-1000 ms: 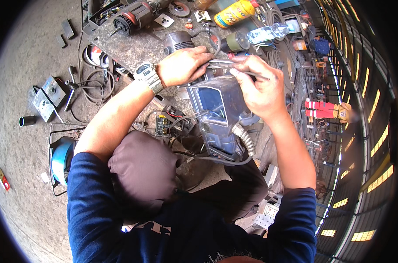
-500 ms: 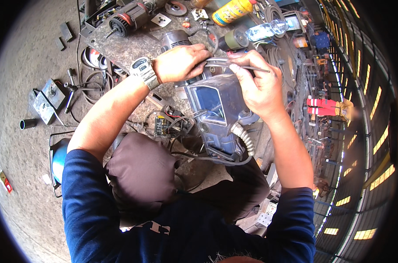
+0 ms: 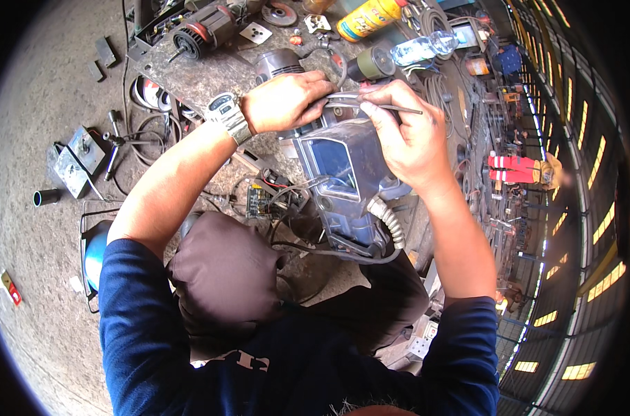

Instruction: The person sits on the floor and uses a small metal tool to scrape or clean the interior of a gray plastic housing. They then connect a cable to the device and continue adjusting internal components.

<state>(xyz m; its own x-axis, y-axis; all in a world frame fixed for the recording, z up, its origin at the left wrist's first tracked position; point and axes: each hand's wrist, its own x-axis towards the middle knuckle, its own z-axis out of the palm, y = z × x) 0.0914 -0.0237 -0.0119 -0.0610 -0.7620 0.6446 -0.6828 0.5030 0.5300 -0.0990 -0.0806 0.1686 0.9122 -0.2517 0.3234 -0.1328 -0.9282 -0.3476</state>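
A grey-blue machine housing (image 3: 370, 149) with a rectangular window in its side stands in front of me, a ribbed grey conduit (image 3: 386, 218) curving down one flank. Above its top, grey cable (image 3: 344, 98) runs between my hands. My left hand (image 3: 287, 102), wearing a metal watch at the wrist, is closed on the cable's left part, its fingertips partly hidden. My right hand (image 3: 412, 135) pinches the cable between thumb and fingers, and a thin dark end points out to the right. Wires lead from the housing's window to a circuit board (image 3: 258, 200) at its left.
On the bench (image 3: 221, 76) lie a motor armature (image 3: 189, 43), a yellow bottle (image 3: 367, 19), a clear plastic bottle (image 3: 426, 47) and a dark green cylinder (image 3: 374, 64). Left on the floor are a T-shaped wrench (image 3: 112, 145) and metal plates. A person in red trousers (image 3: 513, 170) stands far right.
Both hands keep their hold on the cable. The thin end by my right hand has shifted slightly to the left; the housing stays in place.
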